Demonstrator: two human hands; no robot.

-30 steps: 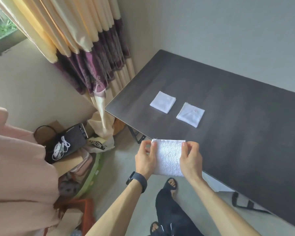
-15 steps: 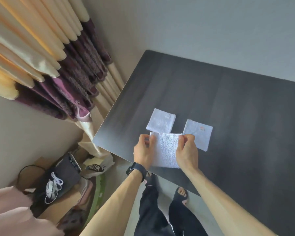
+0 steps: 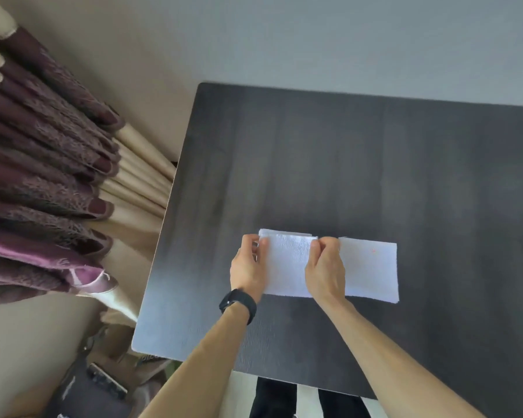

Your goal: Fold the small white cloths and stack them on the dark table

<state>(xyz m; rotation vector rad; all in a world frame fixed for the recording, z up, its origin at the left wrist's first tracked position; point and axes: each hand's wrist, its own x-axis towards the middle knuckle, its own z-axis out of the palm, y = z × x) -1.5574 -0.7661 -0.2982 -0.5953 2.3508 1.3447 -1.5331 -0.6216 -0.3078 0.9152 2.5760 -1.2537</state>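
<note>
A folded white cloth (image 3: 289,267) is held between both hands over the dark table (image 3: 344,164). My left hand (image 3: 248,267) pinches its left edge and my right hand (image 3: 325,267) pinches its right edge. It lies over a second folded white cloth (image 3: 284,232), of which only a thin strip along the top shows. A third folded white cloth (image 3: 372,270) lies flat just to the right, partly behind my right hand.
Purple and cream curtains (image 3: 52,182) hang left of the table. A dark bag and clutter (image 3: 85,387) sit on the floor below the table's left corner. The table's near edge (image 3: 284,378) runs above my legs. A grey wall stands behind.
Both hands carried the held cloth forward from in front of the table edge to over the left folded cloth, which it now mostly covers. The camera has moved closer over the table.
</note>
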